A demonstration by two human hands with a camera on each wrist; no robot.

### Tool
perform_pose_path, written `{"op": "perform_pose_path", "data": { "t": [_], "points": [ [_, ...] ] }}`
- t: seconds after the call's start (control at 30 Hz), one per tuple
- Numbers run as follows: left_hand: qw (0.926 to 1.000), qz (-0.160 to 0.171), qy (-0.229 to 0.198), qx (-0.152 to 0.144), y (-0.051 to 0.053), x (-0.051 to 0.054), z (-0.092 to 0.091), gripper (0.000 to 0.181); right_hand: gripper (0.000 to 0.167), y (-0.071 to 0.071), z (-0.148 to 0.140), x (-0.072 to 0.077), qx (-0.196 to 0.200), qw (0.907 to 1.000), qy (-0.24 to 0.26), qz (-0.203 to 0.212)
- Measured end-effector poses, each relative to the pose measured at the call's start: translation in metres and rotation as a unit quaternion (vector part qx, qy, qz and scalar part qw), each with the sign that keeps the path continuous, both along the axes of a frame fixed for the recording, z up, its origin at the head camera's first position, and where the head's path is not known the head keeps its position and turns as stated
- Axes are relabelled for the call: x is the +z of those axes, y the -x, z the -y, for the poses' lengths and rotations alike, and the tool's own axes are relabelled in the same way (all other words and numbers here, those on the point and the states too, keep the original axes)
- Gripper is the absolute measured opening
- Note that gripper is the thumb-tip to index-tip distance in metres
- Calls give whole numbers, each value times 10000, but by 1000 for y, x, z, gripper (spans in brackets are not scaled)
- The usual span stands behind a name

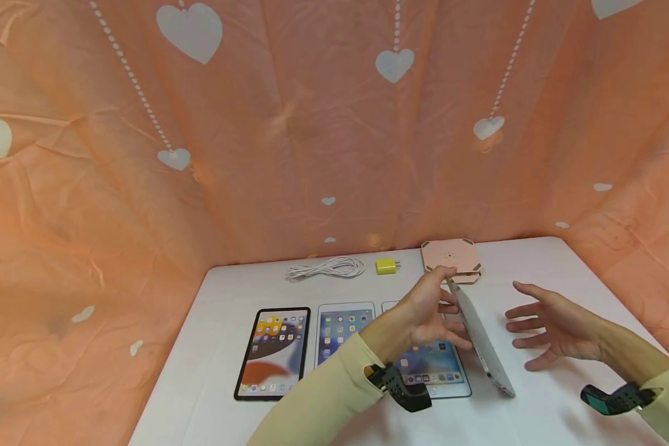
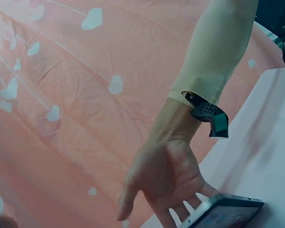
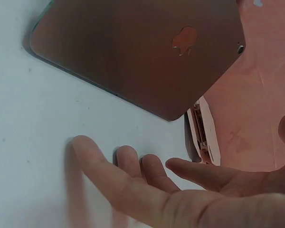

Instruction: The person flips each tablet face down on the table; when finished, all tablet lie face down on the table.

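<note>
My left hand holds a silver tablet tilted up on its edge. The thumb is at the tablet's top edge and the other fingers are on its screen side. In the right wrist view the tablet's back shows an apple logo and a small camera lens. My right hand is to the right of the tablet, apart from it, fingers spread. The left wrist view shows this right hand beyond the tablet. A white-framed tablet lies partly hidden under my left hand.
Further left lie another white-framed tablet and a black-framed tablet, screens lit. Behind them are a coiled white cable, a yellow plug adapter and a pink octagonal plate. Orange heart-patterned cloth surrounds the white table.
</note>
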State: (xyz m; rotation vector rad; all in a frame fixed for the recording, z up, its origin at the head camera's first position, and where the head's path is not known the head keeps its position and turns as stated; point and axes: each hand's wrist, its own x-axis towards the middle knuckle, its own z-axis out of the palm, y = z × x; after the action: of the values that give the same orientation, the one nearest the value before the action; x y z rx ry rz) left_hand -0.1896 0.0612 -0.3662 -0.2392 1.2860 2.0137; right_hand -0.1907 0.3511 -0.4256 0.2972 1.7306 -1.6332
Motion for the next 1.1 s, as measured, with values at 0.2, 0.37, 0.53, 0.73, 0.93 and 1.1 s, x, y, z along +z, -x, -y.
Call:
{"op": "perform_pose_path", "data": {
  "t": [0.2, 0.37, 0.53, 0.73, 0.93, 1.1],
  "points": [
    [9993, 350, -108, 124, 1, -19, 0, 79, 109, -4, 3, 0, 14, 9999, -115, -86],
    [9986, 422, -201, 252, 1, -40, -9, 75, 110, -3, 0, 2, 48, 9987, -461, -190],
    [9985, 377, -128, 379, 1, -54, -23, 70, 108, -2, -7, 1, -76, 9960, -858, -217],
    [9981, 523, -110, 323, 5, -66, -36, 77, 108, 1, -21, 1, -224, 9929, -1159, -135],
    [9977, 629, -76, 253, 10, -77, -48, 88, 104, 1, -33, 2, -325, 9922, -1203, -95],
    [9975, 654, -257, -23, 18, -80, -47, 98, 106, -1, -37, 3, -340, 9921, -1193, -202]
  ]
}}
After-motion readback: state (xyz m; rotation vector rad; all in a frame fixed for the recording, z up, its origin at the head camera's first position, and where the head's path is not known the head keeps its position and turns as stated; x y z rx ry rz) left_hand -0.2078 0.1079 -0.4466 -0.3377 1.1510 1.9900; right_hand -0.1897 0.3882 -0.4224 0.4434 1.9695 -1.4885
